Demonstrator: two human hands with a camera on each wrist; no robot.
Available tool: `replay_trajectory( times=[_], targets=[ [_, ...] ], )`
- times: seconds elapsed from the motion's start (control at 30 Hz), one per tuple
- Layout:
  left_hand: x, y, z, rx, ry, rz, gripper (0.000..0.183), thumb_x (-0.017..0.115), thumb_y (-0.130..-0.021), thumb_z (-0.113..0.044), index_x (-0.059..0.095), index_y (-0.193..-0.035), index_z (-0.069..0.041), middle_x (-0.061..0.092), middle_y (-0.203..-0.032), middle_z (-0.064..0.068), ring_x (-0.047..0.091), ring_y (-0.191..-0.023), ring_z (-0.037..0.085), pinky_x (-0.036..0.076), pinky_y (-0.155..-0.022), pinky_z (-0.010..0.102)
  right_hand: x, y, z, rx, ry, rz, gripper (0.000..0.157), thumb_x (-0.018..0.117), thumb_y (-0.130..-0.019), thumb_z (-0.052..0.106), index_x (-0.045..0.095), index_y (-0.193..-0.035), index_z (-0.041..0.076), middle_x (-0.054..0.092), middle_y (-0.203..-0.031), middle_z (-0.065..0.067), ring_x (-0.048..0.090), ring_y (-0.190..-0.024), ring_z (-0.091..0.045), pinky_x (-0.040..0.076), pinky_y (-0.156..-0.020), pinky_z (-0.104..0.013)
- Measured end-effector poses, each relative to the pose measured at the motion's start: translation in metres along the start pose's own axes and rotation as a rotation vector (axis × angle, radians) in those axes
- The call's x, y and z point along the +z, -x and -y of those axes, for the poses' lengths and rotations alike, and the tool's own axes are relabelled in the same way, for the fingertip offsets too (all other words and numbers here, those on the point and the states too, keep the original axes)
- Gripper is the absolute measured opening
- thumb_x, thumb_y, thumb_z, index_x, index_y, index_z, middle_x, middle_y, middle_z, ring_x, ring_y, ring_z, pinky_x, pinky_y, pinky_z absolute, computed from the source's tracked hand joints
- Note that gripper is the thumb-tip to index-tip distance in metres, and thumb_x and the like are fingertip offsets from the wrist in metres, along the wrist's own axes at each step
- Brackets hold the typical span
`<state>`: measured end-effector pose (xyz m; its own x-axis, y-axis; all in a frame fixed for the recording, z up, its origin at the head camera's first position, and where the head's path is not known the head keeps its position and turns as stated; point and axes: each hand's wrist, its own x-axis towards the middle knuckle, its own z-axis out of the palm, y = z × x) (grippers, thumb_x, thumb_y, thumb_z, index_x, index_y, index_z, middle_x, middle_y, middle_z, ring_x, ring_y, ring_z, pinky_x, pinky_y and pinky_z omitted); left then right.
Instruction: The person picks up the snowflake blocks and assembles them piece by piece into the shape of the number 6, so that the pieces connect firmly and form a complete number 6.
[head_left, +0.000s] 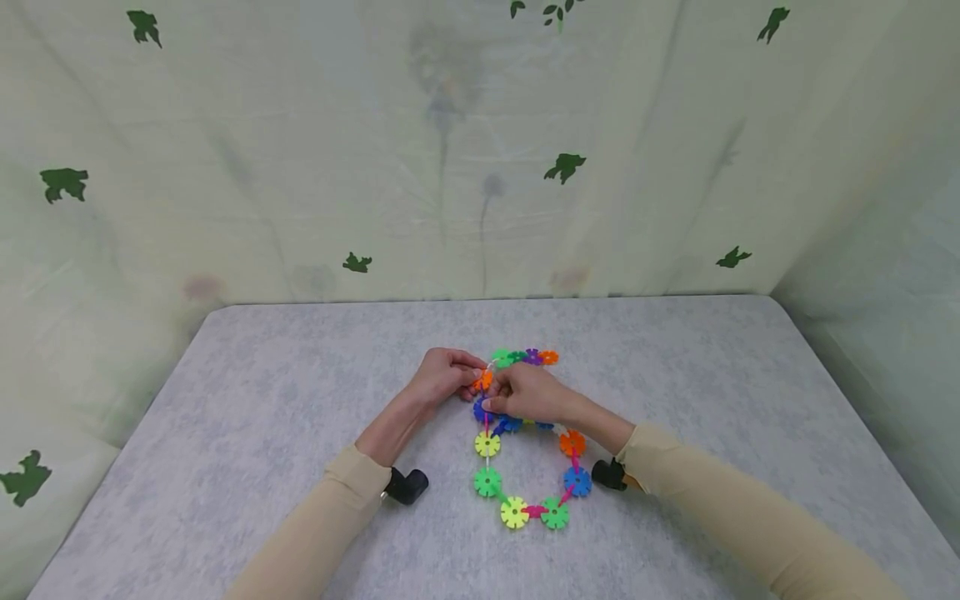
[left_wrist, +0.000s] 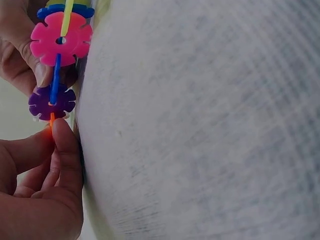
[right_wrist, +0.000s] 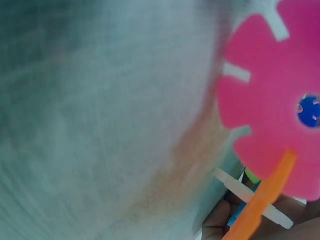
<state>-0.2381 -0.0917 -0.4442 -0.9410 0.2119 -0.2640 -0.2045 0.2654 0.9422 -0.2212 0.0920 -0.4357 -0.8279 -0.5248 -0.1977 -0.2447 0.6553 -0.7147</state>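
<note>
A chain of slotted flower-shaped plastic discs lies on the table, joined at right angles so that every second one stands on edge. My left hand [head_left: 447, 372] pinches an orange disc [head_left: 482, 381] in its upper left part. Just below, my right hand [head_left: 528, 393] holds a blue disc [head_left: 481, 409] between thumb and fingers. A purple disc [left_wrist: 52, 102] links these two in the left wrist view, with a pink disc [left_wrist: 61, 39] beyond the blue one. Close to the right wrist camera are another pink disc [right_wrist: 270, 100], an orange disc [right_wrist: 260, 200] and a white disc [right_wrist: 235, 187].
Toward me the chain curves in a loop through a yellow disc [head_left: 514, 512] and a green disc [head_left: 555, 513]. A short row ends in an orange disc [head_left: 550, 357] behind my hands. The grey table [head_left: 300, 358] meets a pale curtain [head_left: 300, 167] with green leaf patterns.
</note>
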Motion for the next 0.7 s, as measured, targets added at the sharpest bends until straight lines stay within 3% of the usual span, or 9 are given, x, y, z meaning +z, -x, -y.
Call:
replay_trajectory(
  times=[0.13,0.4,0.7],
  targets=[
    [0.0001,0.0003,-0.0002,-0.001,-0.016,0.002,0.021,0.058,-0.091,0.006,0.069,-0.108,0.009,0.061,-0.068,0.007,0.053,-0.052,0.012,0.048,-0.049,0.022,0.0001,-0.0002,0.0010,0.000,0.018,-0.005,0.021,0.071,-0.091,0.028,0.064,-0.077,0.014,0.052,-0.062,0.006,0.047,-0.057,-0.011,0.032,-0.054,-0.026],
    [0.0017,-0.0002,0.0014,0.028,-0.061,0.022,0.019,0.058,-0.091,0.003,0.069,-0.106,0.003,0.062,-0.072,0.005,0.039,-0.047,0.013,0.032,-0.043,0.023,0.0011,-0.0003,0.0014,-0.004,0.058,-0.052,0.019,0.072,-0.091,0.029,0.068,-0.078,0.016,0.058,-0.065,0.007,0.049,-0.058,-0.011,0.035,-0.053,-0.025],
    [0.0018,0.0002,0.0007,0.028,-0.038,-0.001,0.018,0.058,-0.091,0.002,0.069,-0.105,0.002,0.063,-0.076,0.005,0.036,-0.046,0.012,0.029,-0.041,0.023,-0.0026,0.0020,0.0054,-0.008,0.066,-0.072,0.016,0.073,-0.090,0.028,0.071,-0.080,0.016,0.061,-0.069,0.007,0.052,-0.061,-0.011,0.040,-0.056,-0.026]
  ],
)
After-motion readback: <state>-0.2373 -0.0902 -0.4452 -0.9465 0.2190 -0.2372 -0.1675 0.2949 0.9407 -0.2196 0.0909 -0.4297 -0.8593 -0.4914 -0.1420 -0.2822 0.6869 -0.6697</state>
